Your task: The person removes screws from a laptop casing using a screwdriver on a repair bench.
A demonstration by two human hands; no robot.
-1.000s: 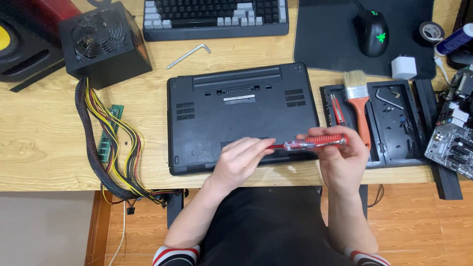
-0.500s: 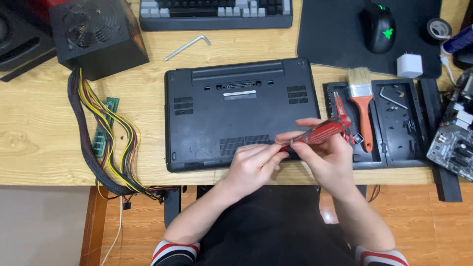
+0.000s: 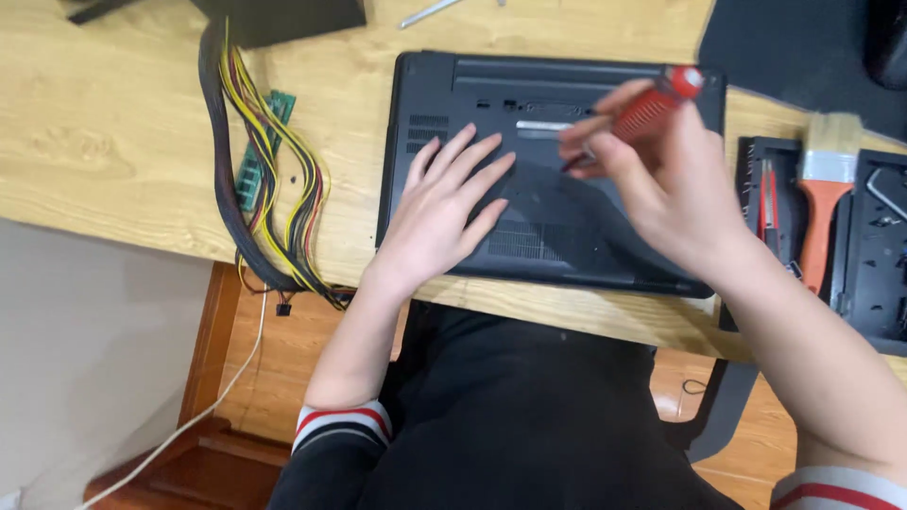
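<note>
A black laptop (image 3: 557,241) lies upside down on the wooden desk (image 3: 113,142). My left hand (image 3: 444,212) rests flat on its bottom cover, fingers spread, holding nothing. My right hand (image 3: 661,179) hovers over the laptop's middle and grips a red-handled screwdriver (image 3: 647,109). The screwdriver's tip points down-left toward the cover near a grey label; the hand is motion-blurred, so I cannot tell whether the tip touches.
A bundle of yellow, black and red cables (image 3: 269,179) runs down the desk's left side over a green circuit board (image 3: 255,165). An orange-handled paintbrush (image 3: 822,203) lies in a black tool tray (image 3: 869,255) at right. A dark mouse pad (image 3: 784,47) sits at back right.
My left hand let go of the screwdriver and went flat onto the laptop. My right hand carried the screwdriver up over the cover. The camera moved closer and shifted.
</note>
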